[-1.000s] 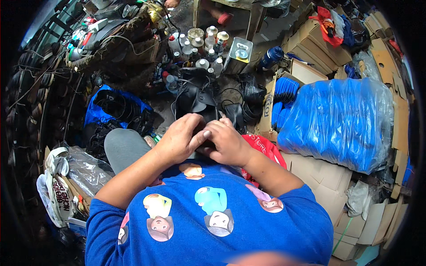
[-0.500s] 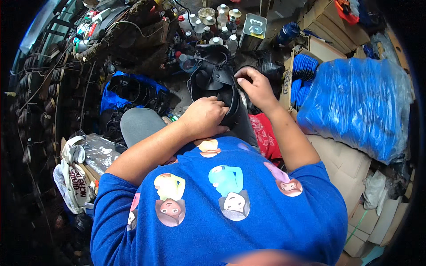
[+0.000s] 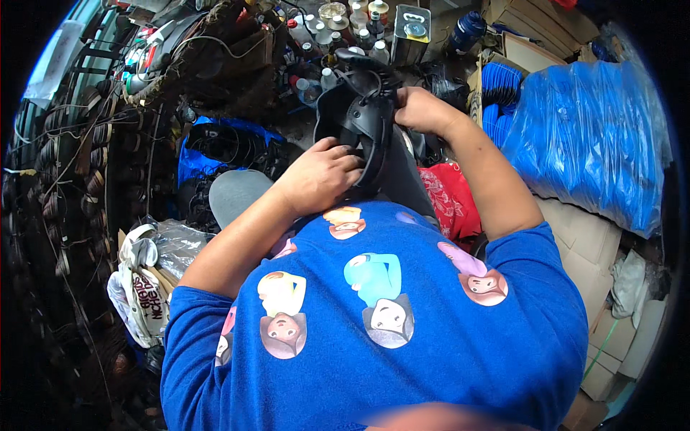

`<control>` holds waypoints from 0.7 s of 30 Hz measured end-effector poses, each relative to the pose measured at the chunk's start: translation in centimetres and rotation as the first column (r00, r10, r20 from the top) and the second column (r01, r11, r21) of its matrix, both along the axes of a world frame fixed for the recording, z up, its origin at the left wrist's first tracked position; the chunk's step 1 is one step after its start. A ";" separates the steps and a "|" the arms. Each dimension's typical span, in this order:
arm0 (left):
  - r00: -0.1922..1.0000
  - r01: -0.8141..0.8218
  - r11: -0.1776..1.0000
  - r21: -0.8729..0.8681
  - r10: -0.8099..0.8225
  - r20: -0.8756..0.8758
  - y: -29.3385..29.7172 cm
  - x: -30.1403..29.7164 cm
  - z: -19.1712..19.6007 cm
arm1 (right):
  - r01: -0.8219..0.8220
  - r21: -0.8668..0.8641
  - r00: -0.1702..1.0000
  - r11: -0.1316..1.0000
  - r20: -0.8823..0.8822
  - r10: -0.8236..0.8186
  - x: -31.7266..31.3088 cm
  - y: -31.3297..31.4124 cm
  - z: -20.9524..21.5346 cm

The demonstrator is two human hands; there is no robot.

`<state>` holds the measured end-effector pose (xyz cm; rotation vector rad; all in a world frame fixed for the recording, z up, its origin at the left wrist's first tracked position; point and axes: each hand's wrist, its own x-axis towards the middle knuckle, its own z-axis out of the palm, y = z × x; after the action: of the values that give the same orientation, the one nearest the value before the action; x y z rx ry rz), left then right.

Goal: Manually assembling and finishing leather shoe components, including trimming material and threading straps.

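Note:
A black leather shoe (image 3: 361, 113), with eyelets and a lace, rests in my lap with its opening toward me. My left hand (image 3: 320, 174) is wrapped over the near rim of the opening, its fingertips reaching inside. At the shoe's right side, my right hand (image 3: 422, 113) is closed, thumb and fingers pressed together at the edge. Whatever lies between those fingers is too small or hidden to make out. My grey-clad knee (image 3: 241, 195) shows left of the shoe.
Several bottles (image 3: 338, 36) and a metal can (image 3: 412, 32) stand beyond the shoe. Plastic-wrapped blue sheets (image 3: 586, 136) lie at right, above cardboard (image 3: 571, 241). Red cloth (image 3: 453, 197) lies beside my right thigh. A blue bag (image 3: 194, 161) and hanging dark strips (image 3: 93, 179) are at left.
My right hand has gone from loosely curled beside the shoe to closed against its side. The shoe has tilted, its toe end rising a little. The whole view has shifted slightly.

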<state>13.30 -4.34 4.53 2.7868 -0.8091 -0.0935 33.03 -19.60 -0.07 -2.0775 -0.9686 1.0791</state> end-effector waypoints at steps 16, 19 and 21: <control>0.876 -0.439 0.853 -0.283 0.335 -0.348 -1.1 -0.5 -1.8 | 0.244 0.345 0.865 0.907 -0.500 -0.042 -2.2 -2.3 -0.4; 0.731 -0.559 0.819 -0.124 0.417 -0.540 -0.8 -0.4 -2.2 | 0.079 0.427 0.885 0.901 -0.447 0.134 -1.3 -3.4 0.0; 0.425 -0.803 0.588 -0.098 0.449 -0.786 -0.3 -0.4 -2.4 | 0.125 0.452 0.789 0.883 -0.585 0.188 -0.2 -5.1 0.2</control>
<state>12.92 -4.68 2.12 2.0841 0.4493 -0.6682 32.79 -24.66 0.10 -1.1842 -0.8153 1.2719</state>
